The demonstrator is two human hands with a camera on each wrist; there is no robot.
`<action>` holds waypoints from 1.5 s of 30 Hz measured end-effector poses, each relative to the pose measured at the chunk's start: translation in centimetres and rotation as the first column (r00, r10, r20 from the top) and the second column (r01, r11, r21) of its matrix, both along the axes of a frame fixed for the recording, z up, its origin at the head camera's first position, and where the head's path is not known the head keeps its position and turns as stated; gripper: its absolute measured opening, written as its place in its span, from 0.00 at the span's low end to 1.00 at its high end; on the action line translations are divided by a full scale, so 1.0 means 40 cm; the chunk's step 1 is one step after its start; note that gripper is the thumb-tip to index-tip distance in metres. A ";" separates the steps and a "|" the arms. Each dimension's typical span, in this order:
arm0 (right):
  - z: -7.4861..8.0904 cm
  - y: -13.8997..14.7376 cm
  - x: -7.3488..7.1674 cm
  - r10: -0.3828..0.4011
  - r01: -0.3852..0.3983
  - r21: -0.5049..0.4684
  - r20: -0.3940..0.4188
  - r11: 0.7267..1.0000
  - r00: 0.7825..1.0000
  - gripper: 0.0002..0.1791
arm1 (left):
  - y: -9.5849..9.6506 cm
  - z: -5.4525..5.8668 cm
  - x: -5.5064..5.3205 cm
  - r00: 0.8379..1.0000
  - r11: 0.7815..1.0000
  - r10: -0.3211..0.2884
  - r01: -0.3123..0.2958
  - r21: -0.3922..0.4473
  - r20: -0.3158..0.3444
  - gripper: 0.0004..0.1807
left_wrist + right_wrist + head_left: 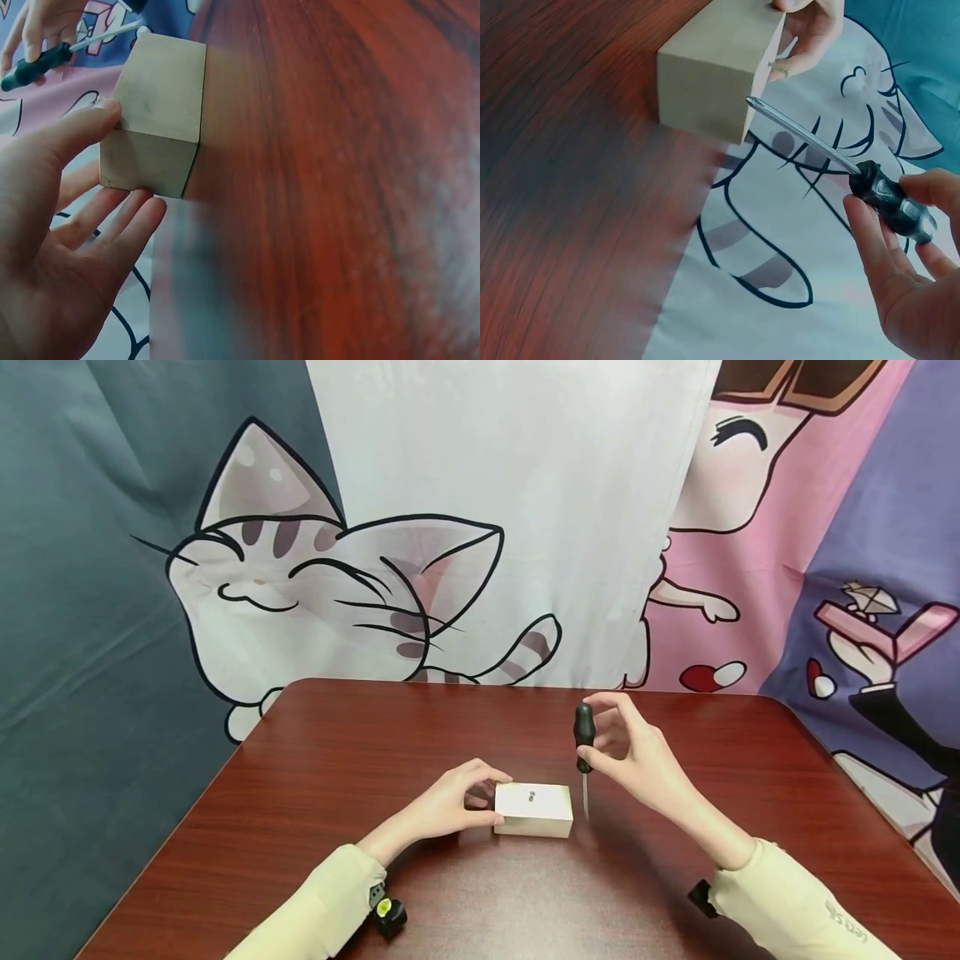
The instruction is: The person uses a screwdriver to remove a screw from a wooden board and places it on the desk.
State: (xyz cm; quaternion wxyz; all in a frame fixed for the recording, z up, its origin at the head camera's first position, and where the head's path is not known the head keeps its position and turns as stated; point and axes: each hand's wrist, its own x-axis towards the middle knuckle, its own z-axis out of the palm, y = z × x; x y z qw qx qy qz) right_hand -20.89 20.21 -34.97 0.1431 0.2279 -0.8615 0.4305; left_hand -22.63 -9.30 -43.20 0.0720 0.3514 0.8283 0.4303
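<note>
At lower centre of the frame, our left hand (452, 797) pinches the pale block (533, 814); our right hand (637, 760) grips the screwdriver (584, 739) handle. The block, perhaps wooden, should be light and stiff, best held by its long sides.

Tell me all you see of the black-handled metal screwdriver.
The black-handled metal screwdriver has a bulging, contoured handle, plastic or rubber by its look, and a straight, slim, silvery shaft tapering at the tip. It is held nearly upright, tip down, beside the right end of the pale, rectangular, wooden-looking block. The right hand pinches its handle; whether the tip touches anything is unclear.
</note>
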 end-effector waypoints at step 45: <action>-0.024 -0.088 0.008 0.055 -0.064 -0.322 -0.036 0.945 0.998 0.28 | 0.039 -0.017 0.035 0.979 0.978 0.201 -0.198 0.062 -0.037 0.25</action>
